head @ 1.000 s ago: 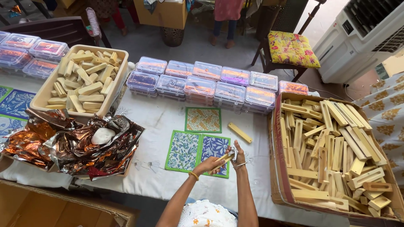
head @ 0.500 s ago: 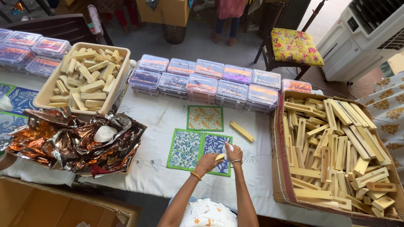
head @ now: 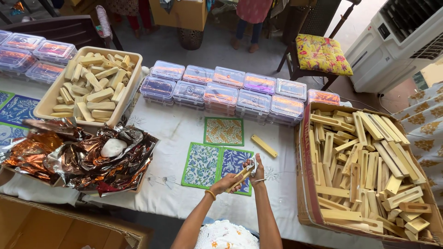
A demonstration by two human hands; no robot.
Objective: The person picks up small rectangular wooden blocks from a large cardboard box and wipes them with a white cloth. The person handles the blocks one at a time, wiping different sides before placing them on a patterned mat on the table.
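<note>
Both my hands meet over a blue patterned cloth square (head: 231, 162) on the white-covered table (head: 175, 133). My left hand (head: 224, 183) grips a short yellow wooden stick (head: 240, 176) from below. My right hand (head: 256, 170) pinches the stick's upper end together with a small white piece. Another loose yellow stick (head: 264, 145) lies on the table just beyond my hands. A green-bordered floral square (head: 201, 164) sits to the left, and an orange patterned square (head: 224, 131) lies behind it.
A cardboard box (head: 308, 193) full of yellow wooden pieces stands at the right. Rows of clear plastic cases (head: 221, 92) line the back. A beige tray (head: 50, 103) of pale blocks and crumpled copper foil (head: 78, 157) are at left. A chair with a yellow cushion (head: 321, 54) stands behind.
My hands stay over the blue square; the stick between them has been turned and my right hand has shifted onto its upper end.
</note>
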